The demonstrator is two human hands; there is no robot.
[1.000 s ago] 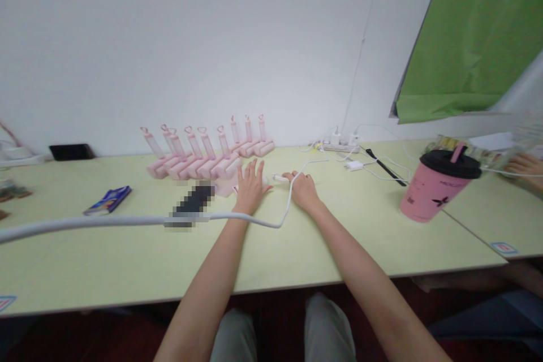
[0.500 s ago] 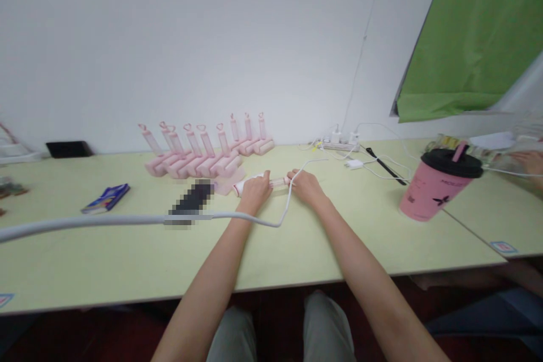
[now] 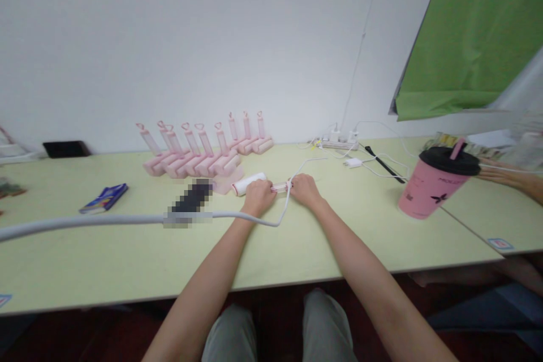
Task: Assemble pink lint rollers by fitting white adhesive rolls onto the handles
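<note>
Between my two hands lies a small clear tube with pink ends point(image 3: 280, 187), held low over the pale green table point(image 3: 288, 254). My left hand point(image 3: 259, 197) is closed round its left end, and my right hand point(image 3: 304, 189) grips the right end. Just behind my left hand a white cylinder with a red rim point(image 3: 248, 183) rests on the table. Farther back to the left stand several pink blocks point(image 3: 190, 165), each with a clear tube point(image 3: 205, 140) topped by a pink loop. A white cable point(image 3: 237, 215) crosses the view in front of my hands.
On the right stands a pink cup with a black lid point(image 3: 435, 186). Behind it are a power strip point(image 3: 339, 143) and a black strap point(image 3: 384, 164). Another person's hand point(image 3: 496, 171) reaches in at far right. A blue packet point(image 3: 104, 198) and black phone point(image 3: 65, 149) lie left.
My left hand has shifted slightly right and down, leaving more of the white cylinder uncovered. At far right, the other person's hand and forearm have come further into view.
</note>
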